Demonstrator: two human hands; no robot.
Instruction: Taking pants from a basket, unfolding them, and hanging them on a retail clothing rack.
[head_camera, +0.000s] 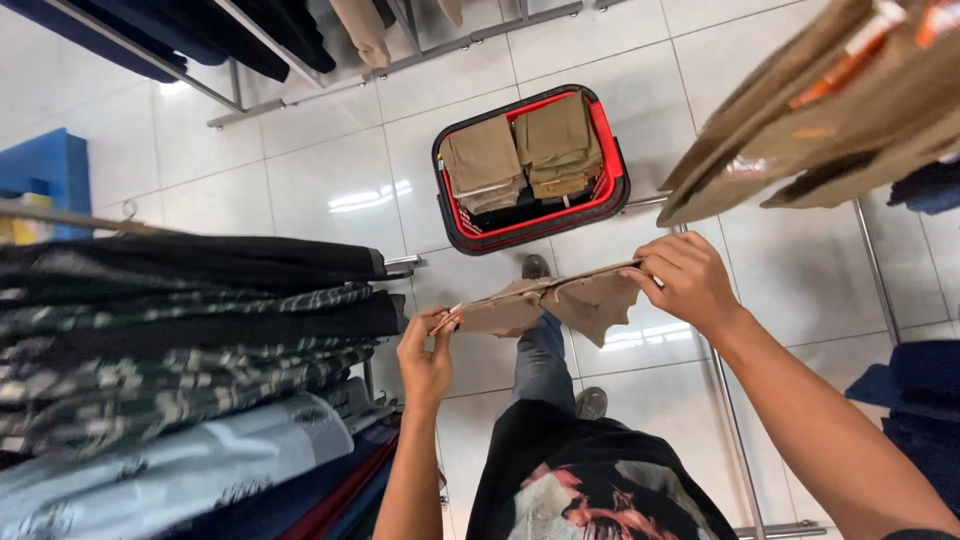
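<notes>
A tan folded garment (545, 300) is stretched flat between both hands at chest height. My left hand (425, 358) pinches its left end, where an orange tag shows. My right hand (685, 280) grips its right end. Straight ahead on the white tiled floor stands a red and black shopping basket (610, 150) with two stacks of folded tan garments (520, 150) inside. Below the held garment I see my jeans and shoes.
A rack of hanging dark and plaid clothes (190, 330) fills the left side. Tan garments on hangers (830, 100) hang at the upper right above a metal rail (730, 400). Blue folded fabric (925, 410) sits at the right edge. Another clothes rail (300, 50) crosses the top.
</notes>
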